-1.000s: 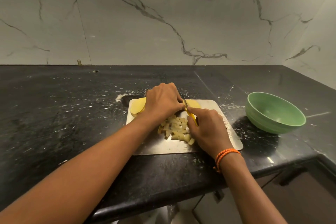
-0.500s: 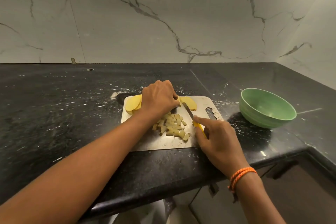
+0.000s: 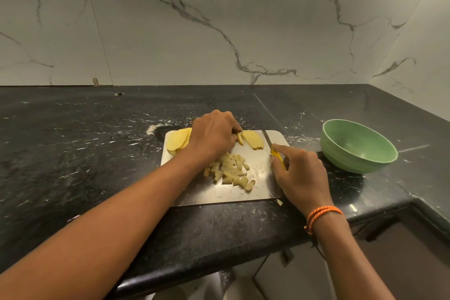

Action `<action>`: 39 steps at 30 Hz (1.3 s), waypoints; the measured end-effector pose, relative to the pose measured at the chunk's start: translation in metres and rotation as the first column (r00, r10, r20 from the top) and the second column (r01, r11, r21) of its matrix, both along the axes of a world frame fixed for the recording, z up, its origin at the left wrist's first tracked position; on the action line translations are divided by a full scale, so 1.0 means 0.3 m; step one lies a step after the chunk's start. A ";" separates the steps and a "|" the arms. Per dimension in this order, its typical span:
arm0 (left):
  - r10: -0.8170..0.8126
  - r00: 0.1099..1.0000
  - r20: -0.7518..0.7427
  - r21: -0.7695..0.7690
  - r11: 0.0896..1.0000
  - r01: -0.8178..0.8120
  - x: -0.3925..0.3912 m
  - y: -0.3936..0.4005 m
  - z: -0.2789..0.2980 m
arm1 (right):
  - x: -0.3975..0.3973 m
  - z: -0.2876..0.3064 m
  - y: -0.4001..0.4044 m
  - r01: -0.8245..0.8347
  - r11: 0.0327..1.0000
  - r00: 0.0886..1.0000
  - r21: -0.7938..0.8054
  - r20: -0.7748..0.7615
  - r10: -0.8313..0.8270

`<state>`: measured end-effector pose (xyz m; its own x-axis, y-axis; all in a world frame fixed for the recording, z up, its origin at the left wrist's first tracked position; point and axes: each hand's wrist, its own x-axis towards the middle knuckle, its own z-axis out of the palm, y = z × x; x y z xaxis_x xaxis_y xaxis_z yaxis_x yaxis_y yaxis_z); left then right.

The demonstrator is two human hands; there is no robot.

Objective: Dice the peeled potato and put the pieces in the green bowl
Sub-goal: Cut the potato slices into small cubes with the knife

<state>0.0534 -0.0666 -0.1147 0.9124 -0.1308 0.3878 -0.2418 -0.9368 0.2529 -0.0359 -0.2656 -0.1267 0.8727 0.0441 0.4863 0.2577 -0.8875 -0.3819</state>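
While our right hand [image 3: 300, 173] keeps its grip curled round the yellow-handled knife [image 3: 273, 150], forefinger along the top and blade over the board's far right edge, our left hand [image 3: 214, 135] pinches a potato strip [image 3: 239, 138] between two lots of potato slices [image 3: 253, 140]. Nearer us on the steel cutting board [image 3: 211, 196], between both grips, lie the diced pieces [image 3: 231, 170]. Right of the board on the black desk [image 3: 73, 143] stands the green bowl [image 3: 358, 146].

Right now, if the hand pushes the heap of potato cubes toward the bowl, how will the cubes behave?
The potato cubes are loose and small, so they would probably scatter rather than move together. The metal cutting board looks smooth and wet, so they likely slide easily. Their flat faces should stop rolling. The green bowl stands off the board.
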 end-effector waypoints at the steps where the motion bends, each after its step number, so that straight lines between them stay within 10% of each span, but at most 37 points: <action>1: -0.001 1.000 0.004 0.002 1.000 0.001 0.000 0.001 0.007 | 0.002 -0.001 -0.001 0.003 1.000 1.000 -0.003 0.003 -0.002; 9: -0.092 0.992 0.084 0.007 0.996 0.092 -0.002 -0.028 -0.004 | 0.003 -0.008 0.005 -0.051 0.999 0.998 -0.010 -0.023 0.050; 15: -0.337 0.932 -0.132 0.172 0.918 0.357 0.036 -0.024 -0.010 | 0.007 -0.008 0.000 0.035 0.999 0.999 -0.001 0.022 -0.035; 26: -0.098 0.994 0.055 0.124 0.988 0.091 0.011 -0.016 -0.012 | -0.010 -0.008 0.027 0.056 0.998 0.998 -0.025 0.023 -0.056; 39: -0.087 0.988 -0.126 -0.118 0.990 0.072 0.035 0.031 0.008 | 0.000 -0.016 0.126 0.094 0.980 0.995 -0.177 -0.024 -0.100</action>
<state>0.0639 -0.0573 -0.1122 0.9448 -0.1668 0.2821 -0.2719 -0.8797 0.3902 -0.0360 -0.2278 -0.1314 0.8920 0.0408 0.4501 0.1575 -0.9616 -0.2250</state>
